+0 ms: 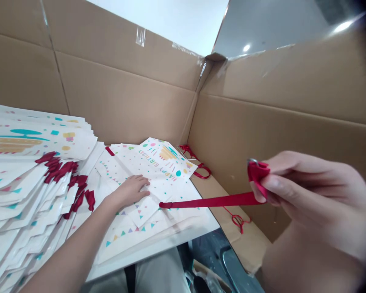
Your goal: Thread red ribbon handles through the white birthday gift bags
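My right hand (pixel 317 199) is raised at the right, with thumb and fingers pinched on a folded end of red ribbon (pixel 213 201). A small metal piece shows at the fold; I cannot make out what it is. The ribbon runs taut to the left, to a corner of a white sheet printed with "Happy Birthday" (pixel 158 171), which looks like a flattened paper bag. My left hand (pixel 134 189) lies on this sheet, fingers spread and holding nothing.
At the left rises a stack of similar printed sheets (pixel 27 142) with dark red ribbon ends (pixel 64 171). Tall cardboard walls (pixel 125 81) enclose the back and right. Loose red ribbon (pixel 238 221) lies on cardboard by the right wall. A dark case (pixel 212 252) sits below the table edge.
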Motion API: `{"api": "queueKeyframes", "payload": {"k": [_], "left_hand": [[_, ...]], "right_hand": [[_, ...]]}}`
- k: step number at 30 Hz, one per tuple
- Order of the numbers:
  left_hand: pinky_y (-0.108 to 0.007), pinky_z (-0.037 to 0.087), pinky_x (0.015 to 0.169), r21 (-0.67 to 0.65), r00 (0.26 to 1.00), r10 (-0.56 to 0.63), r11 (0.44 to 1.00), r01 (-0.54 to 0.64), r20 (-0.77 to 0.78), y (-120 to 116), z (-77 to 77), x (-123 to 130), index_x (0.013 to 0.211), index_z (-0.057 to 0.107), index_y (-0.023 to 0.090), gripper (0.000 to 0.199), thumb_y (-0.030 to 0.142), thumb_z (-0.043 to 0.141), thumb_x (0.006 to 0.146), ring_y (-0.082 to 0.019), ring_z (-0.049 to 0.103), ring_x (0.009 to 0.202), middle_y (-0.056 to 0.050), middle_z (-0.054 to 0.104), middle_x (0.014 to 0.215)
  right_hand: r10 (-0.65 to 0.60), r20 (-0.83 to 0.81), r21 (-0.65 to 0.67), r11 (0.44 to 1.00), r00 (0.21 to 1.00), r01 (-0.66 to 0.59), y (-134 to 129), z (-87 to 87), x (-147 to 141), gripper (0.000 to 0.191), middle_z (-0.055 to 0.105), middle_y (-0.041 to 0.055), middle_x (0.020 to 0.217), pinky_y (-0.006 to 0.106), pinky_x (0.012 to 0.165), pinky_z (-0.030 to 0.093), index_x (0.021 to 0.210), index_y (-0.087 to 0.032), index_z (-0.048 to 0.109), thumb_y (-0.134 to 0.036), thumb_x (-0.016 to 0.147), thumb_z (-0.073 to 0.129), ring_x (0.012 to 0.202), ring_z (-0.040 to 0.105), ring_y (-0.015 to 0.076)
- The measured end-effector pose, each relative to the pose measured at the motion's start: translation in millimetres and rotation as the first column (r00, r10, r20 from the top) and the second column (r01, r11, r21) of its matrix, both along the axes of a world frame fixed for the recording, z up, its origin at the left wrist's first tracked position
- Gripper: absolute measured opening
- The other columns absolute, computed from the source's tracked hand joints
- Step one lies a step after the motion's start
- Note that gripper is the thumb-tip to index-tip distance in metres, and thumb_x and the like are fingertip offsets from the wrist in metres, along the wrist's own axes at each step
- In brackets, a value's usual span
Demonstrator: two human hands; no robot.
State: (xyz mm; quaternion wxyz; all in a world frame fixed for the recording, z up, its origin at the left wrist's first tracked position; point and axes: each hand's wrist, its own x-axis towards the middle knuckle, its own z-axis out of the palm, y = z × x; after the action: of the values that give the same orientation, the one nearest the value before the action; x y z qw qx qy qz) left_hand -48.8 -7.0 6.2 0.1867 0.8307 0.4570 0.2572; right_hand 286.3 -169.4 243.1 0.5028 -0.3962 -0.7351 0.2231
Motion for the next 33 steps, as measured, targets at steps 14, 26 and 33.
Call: {"api": "queueKeyframes", "payload": {"k": [14,26,33], "left_hand": [[-0.04,0.043,0.107,-0.058,0.957,-0.253,0.963,0.263,0.142,-10,4.9,17,0.096,0.08,0.032,0.018,0.039,0.073,0.081,-0.029,0.059,0.124,-0.005,0.072,0.124],[-0.037,0.044,0.102,-0.056,0.953,-0.268,0.959,0.278,0.139,-14,12.7,20,0.087,0.08,0.031,0.015,0.04,0.068,0.086,-0.028,0.061,0.119,-0.005,0.073,0.118],[-0.038,0.042,0.104,-0.045,0.968,-0.247,0.968,0.245,-0.047,-16,15.2,29,0.088,0.077,0.028,0.011,0.033,0.067,0.088,-0.028,0.059,0.121,-0.004,0.071,0.119]], "right_hand": [[-0.002,0.471,-0.4,0.891,0.882,0.216,50,-145.7,-59,0.02,0.072,0.0055,0.081,0.03,0.072,0.043,0.08,-0.02,0.066,-0.022,0.094,0.052,0.079,0.064,0.0199],[0.039,0.628,-0.408,0.867,0.777,0.286,68,-187.3,-79,0.021,0.072,0.0099,0.095,0.029,0.076,0.038,0.085,-0.019,0.069,-0.018,0.092,0.049,0.091,0.062,0.0224],[0.034,0.638,-0.416,0.856,0.769,0.308,68,-187.6,-84,0.019,0.071,0.0096,0.097,0.027,0.071,0.035,0.089,-0.018,0.066,-0.015,0.092,0.048,0.089,0.06,0.0201]]}}
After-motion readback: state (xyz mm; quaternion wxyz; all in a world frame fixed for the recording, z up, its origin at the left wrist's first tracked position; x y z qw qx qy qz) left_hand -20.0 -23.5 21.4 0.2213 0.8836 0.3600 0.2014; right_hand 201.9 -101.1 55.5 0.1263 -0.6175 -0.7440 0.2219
